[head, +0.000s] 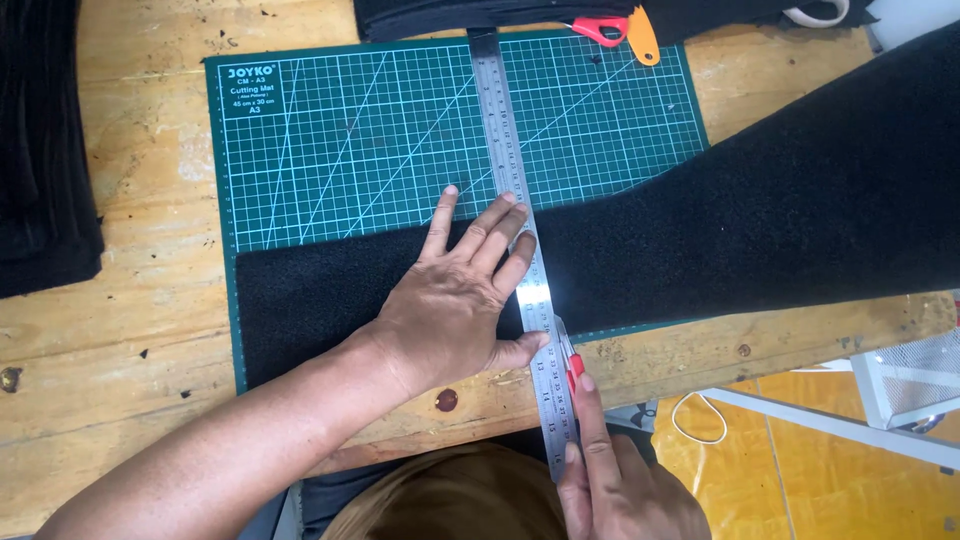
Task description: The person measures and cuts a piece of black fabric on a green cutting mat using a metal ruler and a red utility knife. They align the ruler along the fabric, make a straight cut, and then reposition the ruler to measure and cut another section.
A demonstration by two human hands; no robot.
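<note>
Black felt strip lies across the green cutting mat, long axis running left to right, right end trailing off the mat and rising toward the upper right corner. Steel ruler lies across it at a right angle, long axis running away from the person, near end overhanging the table edge toward the body.

Left hand: fingers spread apart and flat, palm down on the felt, fingertips pressing onto the ruler's left edge, thumb tucked against the ruler near the table edge. Not gripping, just pinning ruler and felt down.

Right hand: closed around a small cutter with a red body, index finger stretched along its top. The cutter sits tight against the ruler's right edge, at the near border of the felt, right beside the left thumb. Whether the blade tip touches the felt can't be told; it is too small.

Key relation: the felt lies straight ahead of the cutter, away from the person, along the ruler's right side. The right hand is nearer the cut line's near end; the left hand is on the opposite side of the ruler.

Outward: wooden table under the mat. Pile of dark fabric at left edge. Red-handled scissors and an orange tool at the mat's far edge, on more black cloth. Yellow floor below right.
</note>
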